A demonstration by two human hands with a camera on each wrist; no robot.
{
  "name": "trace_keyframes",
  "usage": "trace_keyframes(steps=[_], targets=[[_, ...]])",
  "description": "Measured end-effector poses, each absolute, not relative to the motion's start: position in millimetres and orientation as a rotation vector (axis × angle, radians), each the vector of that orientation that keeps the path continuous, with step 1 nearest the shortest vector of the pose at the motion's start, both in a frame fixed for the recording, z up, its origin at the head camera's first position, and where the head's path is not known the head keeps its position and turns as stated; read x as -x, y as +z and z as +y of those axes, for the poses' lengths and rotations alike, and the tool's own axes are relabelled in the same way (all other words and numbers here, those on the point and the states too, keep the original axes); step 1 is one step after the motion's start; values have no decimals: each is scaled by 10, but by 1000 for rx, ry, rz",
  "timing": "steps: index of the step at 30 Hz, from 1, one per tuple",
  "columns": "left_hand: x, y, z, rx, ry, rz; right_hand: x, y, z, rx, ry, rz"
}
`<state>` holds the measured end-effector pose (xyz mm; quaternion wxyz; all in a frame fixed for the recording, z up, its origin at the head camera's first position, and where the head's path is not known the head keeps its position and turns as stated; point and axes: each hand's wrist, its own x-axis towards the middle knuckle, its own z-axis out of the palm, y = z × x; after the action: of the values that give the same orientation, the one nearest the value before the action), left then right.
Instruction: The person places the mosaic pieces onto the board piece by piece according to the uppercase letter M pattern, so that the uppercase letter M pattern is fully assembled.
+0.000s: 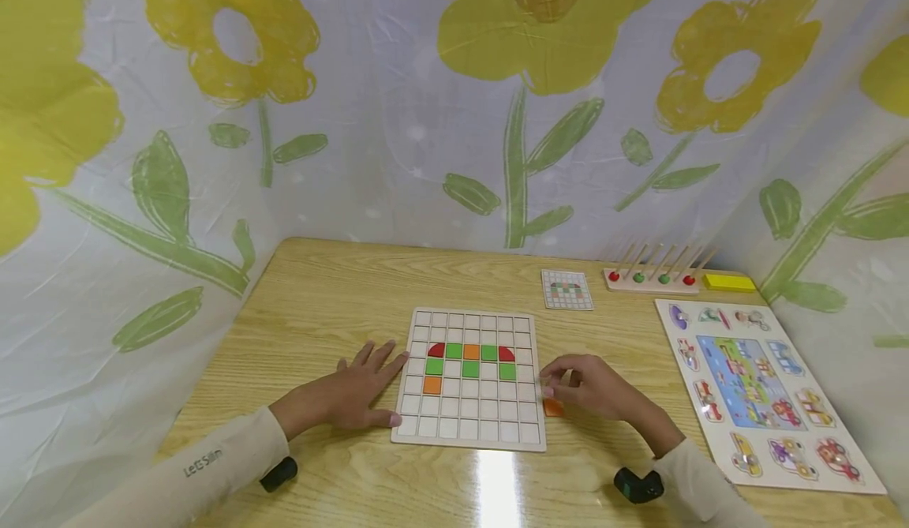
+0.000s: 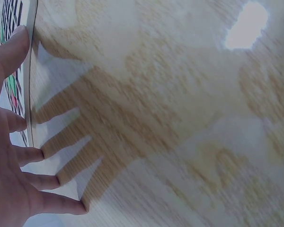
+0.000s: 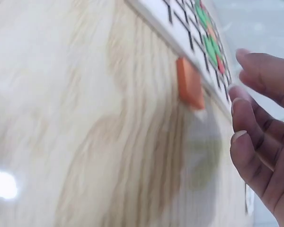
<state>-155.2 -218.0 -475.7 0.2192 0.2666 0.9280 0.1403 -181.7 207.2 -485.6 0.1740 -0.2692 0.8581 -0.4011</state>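
Note:
A white grid board (image 1: 470,431) lies on the table with green, orange and red tiles set in its upper and middle squares. Flat beside its left edge, my left hand (image 1: 355,391) has its fingers spread, with thumb and fingertips right at the rim. My right hand (image 1: 588,387) is just off the board's right edge, fingers loosely bent; nothing shows between them in the right wrist view. Below those fingers, a loose orange tile (image 3: 190,84) lies on the wood against the board's edge. In the head view the right hand partly covers this tile.
Behind the board lies a small pattern card (image 1: 566,289). A peg stand (image 1: 652,282) with red and green beads is at the back right, next to a yellow block (image 1: 729,282). A vehicle puzzle board (image 1: 770,465) covers the right side. Flowered curtains (image 1: 383,157) enclose the table.

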Motion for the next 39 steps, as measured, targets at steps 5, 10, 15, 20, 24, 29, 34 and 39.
trace_keyframes(steps=[5, 10, 15, 20, 24, 29, 34, 39], targets=[[1548, -4755, -2179, -738, 388, 2570, 1766, -4921, 2196, 784, -1099, 2444], [1554, -4765, -2177, -730, 385, 2570, 1730, -4973, 2257, 822, -1092, 2437], [1556, -4774, -2177, -726, 377, 2571, 1710, -4990, 2267, 858, -1099, 2416], [1558, -4773, -2173, -728, 370, 2568, 1706, -4995, 2257, 877, -1091, 2392], [1561, -4771, -2174, -735, 363, 2571, 1700, -4991, 2247, 889, -1084, 2387], [1558, -4765, -2175, -736, 363, 2574, 1685, -4988, 2240, 901, -1086, 2398], [1553, -4752, -2172, -737, 368, 2573, 1686, -4992, 2229, 897, -1059, 2416], [1550, -4747, -2168, -738, 367, 2574, 1693, -4984, 2222, 907, -1045, 2417]])
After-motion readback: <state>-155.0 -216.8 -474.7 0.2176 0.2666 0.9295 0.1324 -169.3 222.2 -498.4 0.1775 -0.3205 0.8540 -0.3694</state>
